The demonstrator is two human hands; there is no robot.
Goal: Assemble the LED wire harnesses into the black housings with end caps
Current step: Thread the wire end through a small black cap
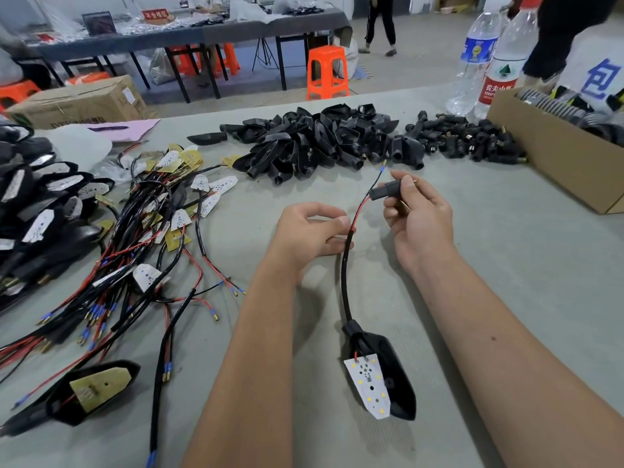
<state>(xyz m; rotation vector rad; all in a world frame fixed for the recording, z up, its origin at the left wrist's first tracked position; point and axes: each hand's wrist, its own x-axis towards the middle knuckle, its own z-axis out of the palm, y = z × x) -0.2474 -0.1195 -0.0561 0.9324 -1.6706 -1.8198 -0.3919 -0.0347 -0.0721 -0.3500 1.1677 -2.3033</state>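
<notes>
My left hand (312, 229) pinches the black sleeved wire (344, 275) of one LED harness where its red and black leads split off. My right hand (417, 214) grips a black end cap (385, 190), and the leads run into the cap's left end. The thin black lead passes beyond the cap to a blue-tipped terminal (382, 167). Lower down, the wire enters a black housing (393, 373) lying on the table near my right forearm. The white LED board (369, 383) sits tilted at the housing's open side.
A heap of empty black housings (314, 143) and a pile of end caps (466, 140) lie at the back of the grey table. Loose harnesses (152, 231) spread on the left, beside finished units (37, 204). A cardboard box (553, 157) and two water bottles (486, 59) stand at right.
</notes>
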